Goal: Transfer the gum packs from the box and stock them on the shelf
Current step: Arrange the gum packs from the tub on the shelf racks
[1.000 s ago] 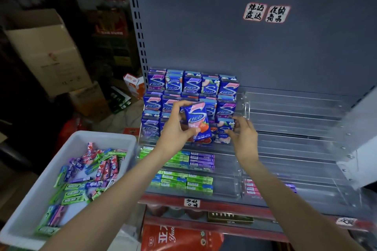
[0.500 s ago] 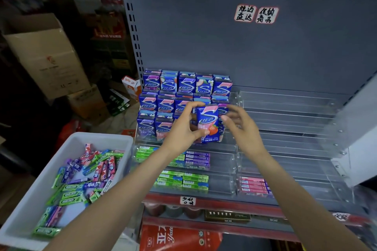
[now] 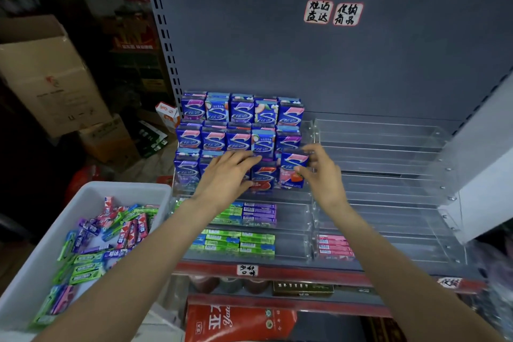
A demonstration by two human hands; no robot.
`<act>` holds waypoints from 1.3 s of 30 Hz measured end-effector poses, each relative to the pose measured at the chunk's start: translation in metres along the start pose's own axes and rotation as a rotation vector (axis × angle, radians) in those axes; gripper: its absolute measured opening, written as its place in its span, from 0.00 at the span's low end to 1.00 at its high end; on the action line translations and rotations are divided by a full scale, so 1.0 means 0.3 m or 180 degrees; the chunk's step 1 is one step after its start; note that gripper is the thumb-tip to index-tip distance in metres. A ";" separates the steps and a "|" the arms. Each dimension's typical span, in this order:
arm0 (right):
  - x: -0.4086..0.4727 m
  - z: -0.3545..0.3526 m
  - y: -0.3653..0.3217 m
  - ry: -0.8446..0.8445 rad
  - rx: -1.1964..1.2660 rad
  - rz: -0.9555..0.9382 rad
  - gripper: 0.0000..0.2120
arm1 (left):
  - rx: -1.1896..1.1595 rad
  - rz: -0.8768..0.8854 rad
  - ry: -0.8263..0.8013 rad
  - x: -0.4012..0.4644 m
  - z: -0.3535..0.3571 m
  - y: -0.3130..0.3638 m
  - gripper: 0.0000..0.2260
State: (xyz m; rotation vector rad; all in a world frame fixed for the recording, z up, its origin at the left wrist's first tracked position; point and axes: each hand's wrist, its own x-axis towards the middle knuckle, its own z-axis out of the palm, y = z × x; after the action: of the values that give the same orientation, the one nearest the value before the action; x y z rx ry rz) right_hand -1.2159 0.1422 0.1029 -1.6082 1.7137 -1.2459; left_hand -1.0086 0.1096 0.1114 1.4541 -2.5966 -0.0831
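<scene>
Head view: right hand [image 3: 322,175] pinching an upright blue pack [image 3: 293,170] at the right end of the shelf's [image 3: 277,272] lowest stacked row, left hand [image 3: 224,175] flat with straight fingers on neighbouring packs [image 3: 238,130], loose gum sticks [image 3: 111,236] in the white box [image 3: 91,191] at lower left.

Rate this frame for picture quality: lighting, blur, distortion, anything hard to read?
Head view: wide-angle bend curves the shelf upright and stretches the corners; the left background around the cardboard box is dim; the lower right corner smears; glare on the clear acrylic trays hides their edges. The hands, left hand and right hand, and the gum packs read sharp.
</scene>
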 end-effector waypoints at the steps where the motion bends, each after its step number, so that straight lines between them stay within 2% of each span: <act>1: -0.001 0.019 0.009 0.0026 -0.0196 -0.0068 0.16 | 0.0024 0.0000 -0.0050 -0.001 0.008 0.000 0.26; 9: -0.029 0.085 0.057 -0.0024 -0.1128 -0.0204 0.25 | 0.0008 -0.0083 0.0025 0.000 0.028 0.011 0.24; 15: -0.034 0.098 0.056 -0.0210 -0.1391 -0.0273 0.24 | -0.0066 -0.0148 0.0145 -0.001 0.031 0.023 0.23; 18: -0.047 0.097 0.030 -0.0001 -0.1796 -0.0375 0.24 | -0.0218 -0.0138 0.0290 -0.010 0.023 0.027 0.22; 23: -0.052 0.128 -0.084 0.0334 -0.1947 -0.1026 0.20 | -0.0474 -0.0155 0.0735 -0.039 -0.019 -0.004 0.18; 25: -0.056 0.171 -0.147 0.0097 -0.1717 -0.1064 0.18 | -0.0576 -0.0238 0.0938 -0.078 -0.036 -0.050 0.15; 29: -0.069 0.326 -0.265 -0.0650 -0.0991 -0.0778 0.16 | -0.0710 -0.0602 0.1204 -0.204 -0.042 -0.211 0.11; 34: -0.100 0.633 -0.369 -0.1231 -0.0895 -0.0804 0.12 | -0.0856 -0.1282 0.1010 -0.400 -0.004 -0.508 0.09; 39: -0.136 1.007 -0.398 -0.1705 -0.0998 -0.0470 0.11 | -0.1328 -0.1948 0.0520 -0.542 0.097 -0.872 0.12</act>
State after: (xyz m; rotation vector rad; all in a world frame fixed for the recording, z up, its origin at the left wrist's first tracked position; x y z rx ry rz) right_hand -0.8944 0.1061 0.0519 -2.0490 1.5077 -0.5346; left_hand -0.7099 0.1098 0.0305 1.9122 -1.7816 -0.5170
